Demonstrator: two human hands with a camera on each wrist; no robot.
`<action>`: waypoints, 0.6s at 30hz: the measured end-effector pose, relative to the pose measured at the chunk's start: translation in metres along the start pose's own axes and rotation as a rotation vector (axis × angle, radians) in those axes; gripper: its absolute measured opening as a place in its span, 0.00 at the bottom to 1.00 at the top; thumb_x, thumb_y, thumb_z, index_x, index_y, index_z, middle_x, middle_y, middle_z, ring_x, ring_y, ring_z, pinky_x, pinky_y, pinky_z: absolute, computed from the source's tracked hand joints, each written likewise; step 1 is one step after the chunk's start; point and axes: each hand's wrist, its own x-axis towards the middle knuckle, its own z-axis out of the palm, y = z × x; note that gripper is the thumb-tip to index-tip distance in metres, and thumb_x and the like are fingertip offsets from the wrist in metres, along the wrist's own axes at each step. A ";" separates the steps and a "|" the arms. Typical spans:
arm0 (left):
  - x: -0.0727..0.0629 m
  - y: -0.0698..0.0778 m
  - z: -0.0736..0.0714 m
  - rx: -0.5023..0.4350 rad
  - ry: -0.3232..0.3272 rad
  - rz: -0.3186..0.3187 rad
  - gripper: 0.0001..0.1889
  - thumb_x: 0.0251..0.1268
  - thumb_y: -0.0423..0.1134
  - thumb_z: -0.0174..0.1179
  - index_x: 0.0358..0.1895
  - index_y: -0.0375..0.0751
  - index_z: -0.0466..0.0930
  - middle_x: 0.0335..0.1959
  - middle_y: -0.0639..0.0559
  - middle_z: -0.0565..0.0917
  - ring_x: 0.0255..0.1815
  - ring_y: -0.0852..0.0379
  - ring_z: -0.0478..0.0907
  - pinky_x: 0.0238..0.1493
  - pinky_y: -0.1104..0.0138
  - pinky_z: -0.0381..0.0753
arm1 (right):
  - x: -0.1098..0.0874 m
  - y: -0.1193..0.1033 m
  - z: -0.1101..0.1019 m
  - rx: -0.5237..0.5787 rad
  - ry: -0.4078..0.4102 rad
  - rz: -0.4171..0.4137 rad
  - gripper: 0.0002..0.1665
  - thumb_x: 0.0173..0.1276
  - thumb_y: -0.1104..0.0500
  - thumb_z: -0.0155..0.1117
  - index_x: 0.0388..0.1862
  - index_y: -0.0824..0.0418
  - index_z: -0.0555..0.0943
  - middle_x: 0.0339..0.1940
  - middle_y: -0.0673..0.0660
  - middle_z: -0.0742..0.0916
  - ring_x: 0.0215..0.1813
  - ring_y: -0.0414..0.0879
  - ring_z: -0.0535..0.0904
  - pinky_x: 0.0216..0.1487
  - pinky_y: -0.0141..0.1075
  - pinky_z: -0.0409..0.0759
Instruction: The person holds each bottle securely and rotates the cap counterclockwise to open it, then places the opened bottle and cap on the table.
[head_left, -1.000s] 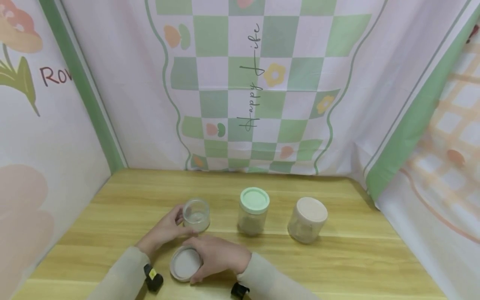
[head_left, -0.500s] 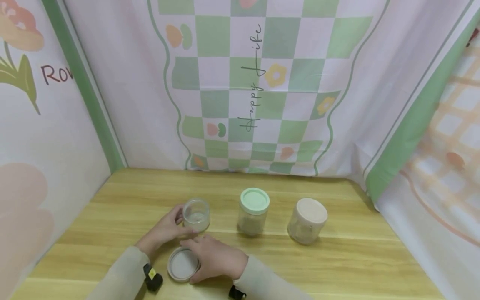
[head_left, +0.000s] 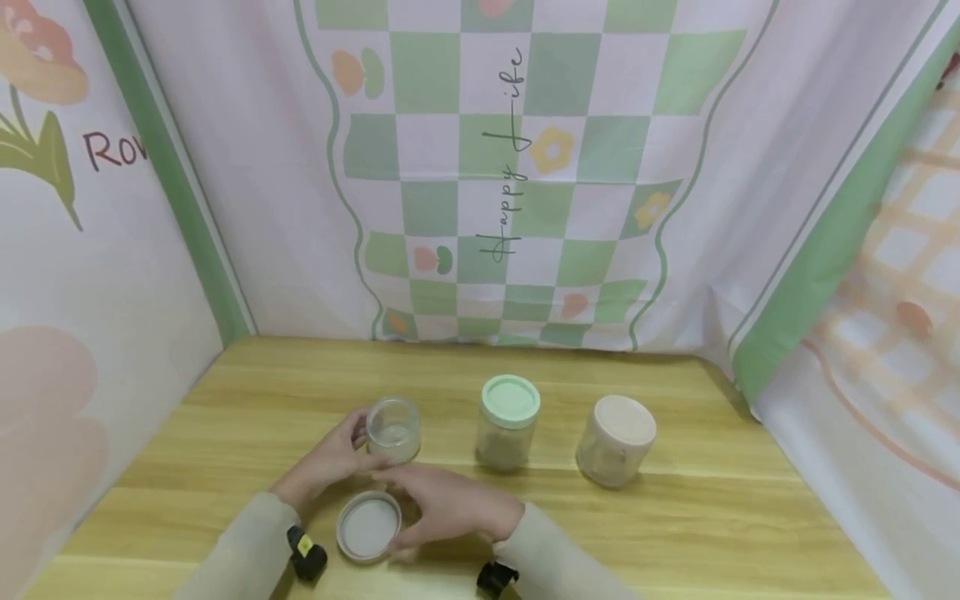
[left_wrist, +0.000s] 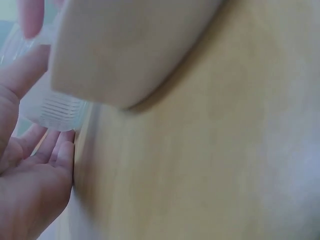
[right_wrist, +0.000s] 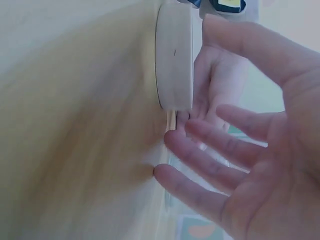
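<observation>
At the left of the table, a small clear glass jar (head_left: pixel 395 427) stands upright without a lid. My left hand (head_left: pixel 330 462) holds it from the left side, thumb at the front and fingers behind. A round beige lid (head_left: pixel 368 527) lies on the table in front of the jar, its hollow side up. Beside the lid, my right hand (head_left: pixel 453 504) has its fingers apart and relaxed. In the right wrist view those fingers (right_wrist: pixel 200 190) extend past the lid's edge, with a gap between hand and rim. The left wrist view shows the lid close up, partly covering the jar.
A taller jar with a mint green lid (head_left: pixel 509 402) stands at the middle of the wooden table (head_left: pixel 675 533). Right of it is a clear jar with a pale beige lid (head_left: pixel 624 419). A patterned curtain (head_left: pixel 495 208) hangs behind the table.
The lid has shifted slightly left and now lies flat; my right hand has let go of it and moved a little right. My left hand and the glass jar look the same.
</observation>
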 end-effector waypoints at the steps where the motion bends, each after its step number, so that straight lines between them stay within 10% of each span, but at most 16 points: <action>1: 0.001 -0.001 -0.001 0.001 -0.006 0.002 0.46 0.54 0.36 0.77 0.73 0.32 0.59 0.70 0.35 0.68 0.74 0.32 0.58 0.75 0.42 0.53 | -0.002 0.000 -0.002 0.004 0.000 -0.007 0.49 0.64 0.47 0.75 0.77 0.61 0.63 0.73 0.54 0.72 0.69 0.43 0.71 0.68 0.34 0.70; 11: 0.000 0.018 -0.013 0.051 -0.090 0.034 0.50 0.58 0.41 0.73 0.77 0.32 0.49 0.74 0.30 0.60 0.71 0.30 0.62 0.69 0.36 0.61 | -0.021 -0.008 -0.027 -0.016 0.091 -0.017 0.40 0.70 0.49 0.68 0.76 0.59 0.65 0.70 0.55 0.76 0.65 0.45 0.75 0.65 0.36 0.73; 18: 0.002 0.044 -0.017 0.132 -0.003 0.120 0.48 0.59 0.48 0.73 0.78 0.39 0.54 0.76 0.37 0.60 0.76 0.36 0.55 0.75 0.42 0.52 | -0.034 -0.014 -0.048 -0.087 0.225 -0.005 0.34 0.71 0.50 0.68 0.72 0.58 0.71 0.65 0.52 0.80 0.63 0.43 0.76 0.64 0.37 0.75</action>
